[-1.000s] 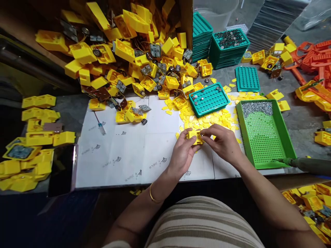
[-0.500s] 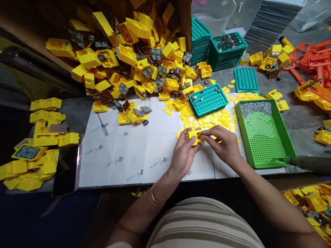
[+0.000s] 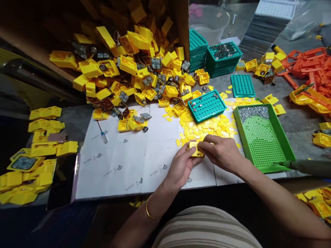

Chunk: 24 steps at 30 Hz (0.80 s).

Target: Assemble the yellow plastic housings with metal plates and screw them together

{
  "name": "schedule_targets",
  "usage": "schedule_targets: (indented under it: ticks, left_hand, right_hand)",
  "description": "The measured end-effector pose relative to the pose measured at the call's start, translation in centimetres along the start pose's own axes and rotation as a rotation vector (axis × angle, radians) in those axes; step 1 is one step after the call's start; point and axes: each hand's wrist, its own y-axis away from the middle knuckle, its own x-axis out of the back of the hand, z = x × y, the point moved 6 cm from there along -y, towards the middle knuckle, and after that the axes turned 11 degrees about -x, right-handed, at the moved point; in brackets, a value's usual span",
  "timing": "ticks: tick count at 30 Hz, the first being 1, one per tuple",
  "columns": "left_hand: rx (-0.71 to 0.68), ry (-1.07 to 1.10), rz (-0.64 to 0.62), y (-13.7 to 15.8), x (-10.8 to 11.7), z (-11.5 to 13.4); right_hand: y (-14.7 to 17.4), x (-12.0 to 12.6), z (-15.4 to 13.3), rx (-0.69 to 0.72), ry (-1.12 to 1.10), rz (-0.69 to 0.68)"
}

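Between the thumb and fingers of my left hand (image 3: 181,163) is a small yellow plastic case (image 3: 192,148), its face dotted with little holes. My right hand (image 3: 222,151) is closed in a pinch against the right side of this case. Whatever its fingertips hold is hidden behind them. Just beyond both hands, small flat yellow plastic pieces (image 3: 204,129) lie in a loose spread. A teal tray (image 3: 208,106) with round recesses rests on them, a few small silver button cells in it.
A green perforated basket (image 3: 289,151) with small metal parts stands at right, a dark tool's tip over its near edge. Yellow cases (image 3: 129,65) spill from a cardboard box. A screwdriver (image 3: 102,135) and a phone (image 3: 63,182) lie left. Orange plastic parts (image 3: 310,65) are heaped far right.
My right fingers have moved left and now cover the case's open right side, which showed before. The case has turned a little in my left hand. The whole view has shifted slightly.
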Motion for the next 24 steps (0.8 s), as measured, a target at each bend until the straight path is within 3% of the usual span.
schedule_targets:
  ticks: [3, 6, 9, 13, 18, 20, 24]
  left_hand:
    - [-0.003, 0.048, 0.008, -0.3, 0.1, 0.5]
    - [0.013, 0.053, 0.050, -0.6, 0.3, 0.9]
    - [0.051, 0.031, 0.077, -0.5, 0.4, 0.9]
    - [0.049, -0.041, 0.103, -0.5, 0.8, 1.0]
    - [-0.007, -0.049, 0.086, -1.0, 1.2, 1.3]
    - [-0.007, -0.014, 0.095, -1.1, 1.4, 1.4]
    - [0.052, 0.060, 0.096, -1.1, 1.5, 1.0]
  right_hand:
    - [-1.2, 0.4, 0.6, 0.040, -0.276, -0.018]
    - [-4.4, 1.9, 3.0, -0.041, -0.474, 0.148]
    - [-8.3, 3.0, 5.6, -0.196, -0.314, 0.320]
    - [-12.3, 2.0, 6.7, -0.217, -0.094, 0.192]
    - [-13.1, 2.0, 7.1, -0.240, -0.043, 0.138]
    - [-12.2, 2.8, 6.9, -0.224, -0.228, 0.194]
    - [-8.0, 2.1, 6.4, -0.279, -0.926, 0.187]
